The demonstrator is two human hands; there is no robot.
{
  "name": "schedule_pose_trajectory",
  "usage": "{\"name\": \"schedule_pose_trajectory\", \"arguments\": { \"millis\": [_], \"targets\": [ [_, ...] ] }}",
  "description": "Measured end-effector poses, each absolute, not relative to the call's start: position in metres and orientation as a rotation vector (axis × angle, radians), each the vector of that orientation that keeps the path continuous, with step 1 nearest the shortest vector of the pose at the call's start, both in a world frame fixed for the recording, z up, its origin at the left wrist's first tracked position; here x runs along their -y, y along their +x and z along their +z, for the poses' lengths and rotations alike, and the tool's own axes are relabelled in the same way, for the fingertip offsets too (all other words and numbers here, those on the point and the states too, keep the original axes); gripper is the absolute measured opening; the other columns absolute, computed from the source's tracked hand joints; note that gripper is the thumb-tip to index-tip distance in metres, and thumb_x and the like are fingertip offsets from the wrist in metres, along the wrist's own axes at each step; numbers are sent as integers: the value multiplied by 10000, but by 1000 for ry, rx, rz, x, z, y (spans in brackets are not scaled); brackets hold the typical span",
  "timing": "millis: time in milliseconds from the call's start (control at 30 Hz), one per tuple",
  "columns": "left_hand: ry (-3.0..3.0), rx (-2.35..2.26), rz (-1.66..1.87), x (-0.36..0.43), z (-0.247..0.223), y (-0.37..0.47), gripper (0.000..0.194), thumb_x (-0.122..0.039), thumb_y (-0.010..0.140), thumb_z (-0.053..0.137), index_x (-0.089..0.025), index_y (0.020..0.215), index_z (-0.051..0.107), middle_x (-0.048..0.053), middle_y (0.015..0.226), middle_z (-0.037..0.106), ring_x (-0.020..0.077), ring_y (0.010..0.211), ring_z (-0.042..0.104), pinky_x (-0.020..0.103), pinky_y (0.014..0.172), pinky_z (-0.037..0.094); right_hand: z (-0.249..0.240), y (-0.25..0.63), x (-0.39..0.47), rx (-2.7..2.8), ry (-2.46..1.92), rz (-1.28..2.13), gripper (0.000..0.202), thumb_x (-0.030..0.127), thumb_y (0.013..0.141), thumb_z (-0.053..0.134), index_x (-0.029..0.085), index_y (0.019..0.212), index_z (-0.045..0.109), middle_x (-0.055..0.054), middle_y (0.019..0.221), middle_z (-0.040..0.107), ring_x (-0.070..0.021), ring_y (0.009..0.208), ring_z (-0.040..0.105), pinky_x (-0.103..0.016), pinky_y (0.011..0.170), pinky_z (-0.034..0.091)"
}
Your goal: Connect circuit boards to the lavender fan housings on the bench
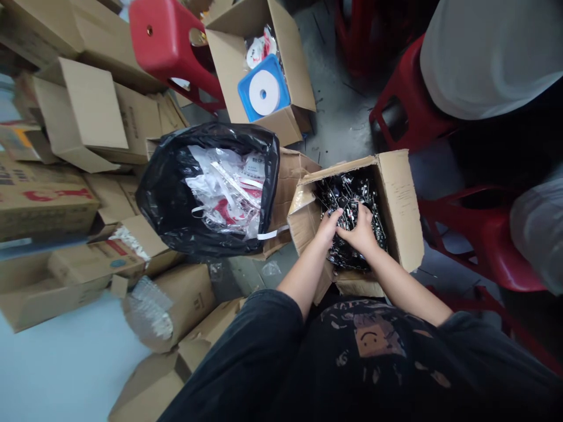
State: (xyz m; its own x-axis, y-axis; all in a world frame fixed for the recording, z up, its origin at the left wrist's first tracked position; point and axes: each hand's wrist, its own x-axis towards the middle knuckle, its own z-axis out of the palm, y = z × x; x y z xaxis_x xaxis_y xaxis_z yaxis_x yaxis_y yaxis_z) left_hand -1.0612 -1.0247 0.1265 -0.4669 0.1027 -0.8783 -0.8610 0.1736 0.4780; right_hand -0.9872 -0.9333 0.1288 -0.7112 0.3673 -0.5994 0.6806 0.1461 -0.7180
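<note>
An open cardboard box (pixel 407 217) stands right in front of me, filled with a tangle of small black parts with thin shiny metal pins (pixel 352 184). Both my hands reach into it. My left hand (pixel 328 230) curls around some of the parts at the left, its fingertips partly hidden among them. Close beside it, my right hand (pixel 361 232) is also curled around parts, thumb pointing toward the left hand. What exactly lies between the fingers is too small to make out singly.
Left of the box, a black plastic bag (pixel 167 205) holds clear packets with white and red contents. Behind it, a carton (pixel 290 58) contains a blue tray (pixel 246 94) with a white disc. Red stools (pixel 158 41) stand around, and several cardboard boxes (pixel 92 111) crowd the left.
</note>
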Motion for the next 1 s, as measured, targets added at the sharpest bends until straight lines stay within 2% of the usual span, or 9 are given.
{"name": "schedule_pose_trajectory", "arguments": {
  "millis": [167,333,500,667,833,1000],
  "targets": [
    [-688,-1609,1549,1027,162,-1045,589,-468,802,757,-209,1300,582,99,1270,727,323,1305,617,466,1147,458,163,-972,935,-2263,935,-1635,993,385,708,773,217,1541,259,-199,1584,209,-319,1544,238,-524,1250,305],
    [-616,-1614,1652,1028,197,-1027,662,-461,758,790,-249,1340,556,73,1355,685,320,1345,586,459,1150,458,197,-954,934,-2513,856,-1620,913,371,758,731,212,1526,263,-207,1583,190,-322,1551,225,-555,1256,291],
    [-596,-1625,1706,1031,223,-1011,712,-466,736,827,-242,1357,560,85,1399,658,326,1389,544,439,1179,429,224,-939,936,-2568,829,-1569,960,395,762,738,239,1554,219,-198,1594,189,-346,1551,225,-606,1239,307],
    [-631,-1587,1749,1033,232,-990,685,-510,750,806,-234,1331,572,94,1425,645,311,1380,563,432,1180,439,232,-926,943,-2475,856,-1645,993,371,741,754,233,1563,214,-202,1583,254,-339,1542,255,-607,1242,300],
    [-703,-1548,1761,1042,241,-965,717,-557,689,833,-190,1257,593,161,1310,702,357,1340,595,514,1176,434,243,-906,952,-2503,838,-1654,1005,318,690,776,200,1549,266,-210,1519,370,-357,1498,339,-598,1228,330],
    [-641,-1524,1849,1052,270,-947,716,-567,639,857,-200,1201,608,152,1254,724,362,1314,613,523,1163,439,274,-887,962,-2591,797,-1692,970,341,705,761,201,1539,285,-210,1530,357,-355,1495,350,-579,1218,356]
  ]
}}
